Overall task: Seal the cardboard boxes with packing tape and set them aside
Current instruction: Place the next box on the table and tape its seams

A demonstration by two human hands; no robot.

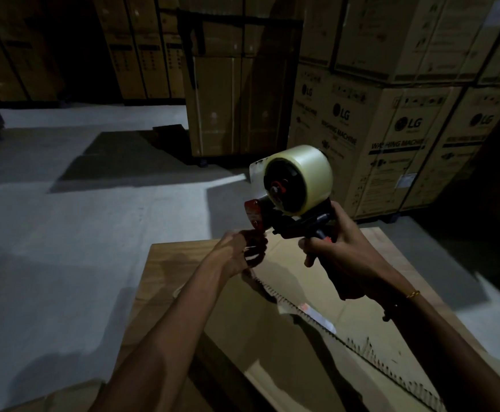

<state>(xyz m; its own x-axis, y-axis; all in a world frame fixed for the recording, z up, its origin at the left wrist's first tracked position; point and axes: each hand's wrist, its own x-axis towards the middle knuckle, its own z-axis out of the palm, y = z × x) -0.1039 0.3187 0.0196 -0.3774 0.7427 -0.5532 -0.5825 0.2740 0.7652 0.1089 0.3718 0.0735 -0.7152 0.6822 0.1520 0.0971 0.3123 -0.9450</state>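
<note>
Warehouse: stacked washing-machine cartons (397,144) (LG-branded) on bare concrete floor (64,221), dim.

Pale clear tape roll (302,176) on a black-and-red dispenser (275,217), brown cardboard box (243,319).

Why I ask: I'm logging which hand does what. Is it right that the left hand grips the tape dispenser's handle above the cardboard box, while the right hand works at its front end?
Hands are swapped. In the head view, the right hand grips the tape dispenser handle above the cardboard box, while the left hand works at its front end.
</note>
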